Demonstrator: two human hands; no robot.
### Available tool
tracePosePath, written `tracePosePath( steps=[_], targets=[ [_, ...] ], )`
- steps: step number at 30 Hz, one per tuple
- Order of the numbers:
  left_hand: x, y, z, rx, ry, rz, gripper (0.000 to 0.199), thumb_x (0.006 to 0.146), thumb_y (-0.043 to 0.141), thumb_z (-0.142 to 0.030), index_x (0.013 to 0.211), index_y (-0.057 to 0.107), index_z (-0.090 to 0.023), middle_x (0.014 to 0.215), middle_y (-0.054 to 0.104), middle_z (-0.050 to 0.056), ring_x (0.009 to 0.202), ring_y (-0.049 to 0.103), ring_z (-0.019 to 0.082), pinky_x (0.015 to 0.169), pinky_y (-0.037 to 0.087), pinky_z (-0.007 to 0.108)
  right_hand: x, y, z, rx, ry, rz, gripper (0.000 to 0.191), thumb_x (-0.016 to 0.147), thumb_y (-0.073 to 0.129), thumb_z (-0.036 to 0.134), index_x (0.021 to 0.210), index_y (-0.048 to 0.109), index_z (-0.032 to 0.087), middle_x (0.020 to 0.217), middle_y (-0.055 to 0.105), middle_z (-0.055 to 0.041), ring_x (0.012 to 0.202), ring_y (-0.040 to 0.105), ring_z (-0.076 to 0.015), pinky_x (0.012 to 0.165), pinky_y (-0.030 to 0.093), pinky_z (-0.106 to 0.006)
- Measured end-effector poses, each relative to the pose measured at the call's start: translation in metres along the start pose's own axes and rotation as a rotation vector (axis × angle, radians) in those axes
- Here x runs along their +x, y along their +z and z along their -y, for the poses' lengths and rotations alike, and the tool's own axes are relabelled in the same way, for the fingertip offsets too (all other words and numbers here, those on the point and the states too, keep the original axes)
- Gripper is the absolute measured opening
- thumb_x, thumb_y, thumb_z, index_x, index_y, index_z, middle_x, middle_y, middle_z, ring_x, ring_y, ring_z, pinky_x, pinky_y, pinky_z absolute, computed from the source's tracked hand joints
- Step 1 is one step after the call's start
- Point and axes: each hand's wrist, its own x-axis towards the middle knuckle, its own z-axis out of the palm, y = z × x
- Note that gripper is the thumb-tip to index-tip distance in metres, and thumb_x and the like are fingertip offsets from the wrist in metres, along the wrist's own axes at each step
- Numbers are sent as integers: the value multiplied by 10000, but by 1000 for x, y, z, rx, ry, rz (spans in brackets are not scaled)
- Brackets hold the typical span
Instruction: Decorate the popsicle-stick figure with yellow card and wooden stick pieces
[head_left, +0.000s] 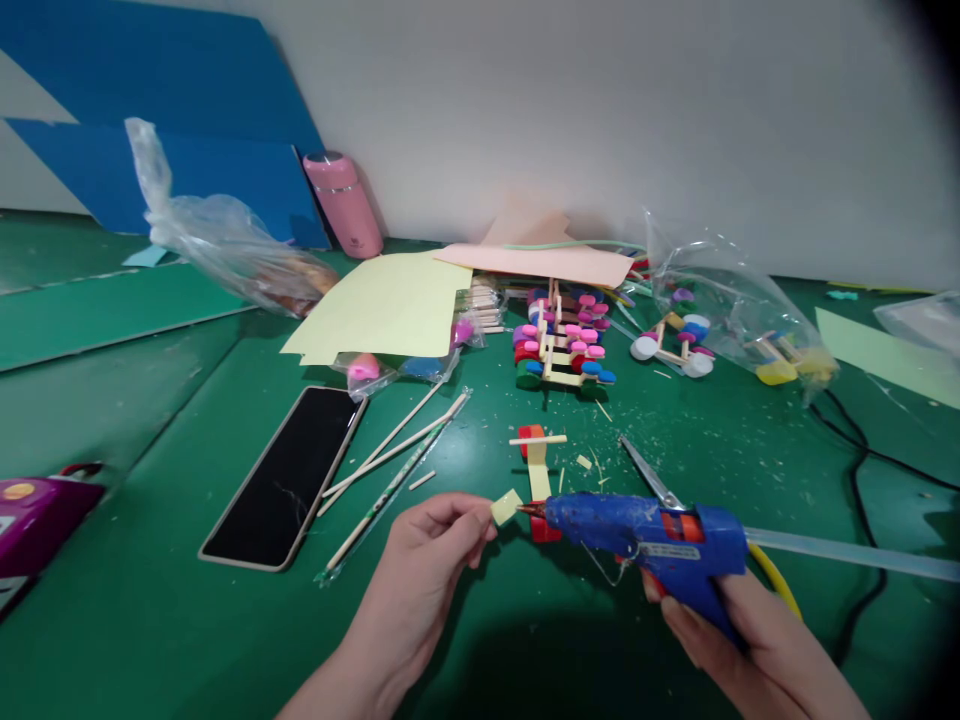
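My left hand (442, 550) pinches a small pale yellow piece (506, 507) between thumb and fingertips. Wrapped round the handle of a blue glue gun (645, 530) is my right hand (750, 640). The gun's nozzle points left, at the right edge of the yellow piece; whether they touch is hard to tell. A clear glue stick (847, 553) sticks out of its back. Just behind the nozzle lies a pale strip (538, 472) with red and orange parts at its ends and a thin stick (538, 440) across its far end. Scissors (649, 473) lie partly hidden behind the gun.
A phone (285, 480) and wooden sticks (390, 455) lie left. Several small wheeled models (562, 345) stand at the back, another (673, 345) beside them. Around are yellow paper (390, 305), plastic bags (742, 290), a pink bottle (345, 205) and a black cable (862, 500) at right.
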Motion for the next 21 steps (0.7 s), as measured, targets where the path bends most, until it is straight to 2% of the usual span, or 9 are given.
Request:
tracePosePath(
  steps=[5,11,16,21],
  targets=[
    [1,0,0,4,-1,16,107,666,669,-249,648,654,-144,562,570,-18,528,421,75,526,320,199,1,-2,0,11,22,36,108,659,650,343,703,657,245,666,696,1,638,665,-213,530,572,-248],
    [0,-1,1,6,-5,16,110,659,673,-250,639,654,-144,565,578,-15,521,425,73,530,317,202,-1,4,-3,27,74,-22,163,723,582,384,785,655,251,645,669,-4,541,635,-177,451,534,-215],
    [-1,-2,2,27,-8,26,116,660,669,-260,640,653,-147,572,578,-14,532,434,78,534,317,204,-1,3,-8,2,19,-5,170,721,579,373,793,649,236,681,667,-20,584,629,-189,493,533,-226],
    [-1,-1,0,32,-7,34,121,654,667,-257,623,646,-142,568,578,-12,520,425,74,529,308,203,-1,4,-9,-38,-7,4,164,740,547,354,812,640,239,602,604,-2,480,548,-140,402,465,-187]
  ],
)
